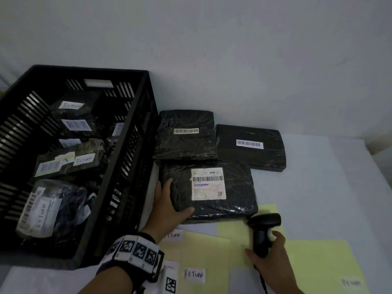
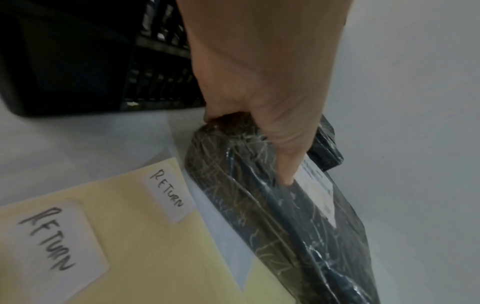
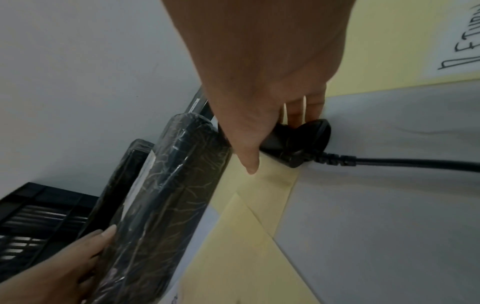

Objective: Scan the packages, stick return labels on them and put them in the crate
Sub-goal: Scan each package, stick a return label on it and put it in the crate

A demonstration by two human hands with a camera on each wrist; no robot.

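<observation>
The nearest black wrapped package point(image 1: 237, 194) lies right of the black crate point(image 1: 135, 132), with a white shipping label and barcode on top. My left hand point(image 1: 169, 206) grips its near left corner, thumb on top point(image 2: 285, 164) and fingers curled round the edge. My right hand point(image 1: 269, 259) holds the handle of the black barcode scanner point(image 1: 265, 221), just off the package's near right corner. In the right wrist view my fingers wrap the scanner point(image 3: 306, 139). Handwritten RETURN labels point(image 1: 194, 274) sit on yellow backing sheets point(image 1: 318, 262).
Two more black packages point(image 1: 184, 145) point(image 1: 250, 153) with barcodes lie behind, against the white wall. The crate holds several packages marked RETURN. The scanner's cable point(image 3: 415, 164) trails toward me across the table. Another RETURN label point(image 1: 173, 236) lies by my left wrist.
</observation>
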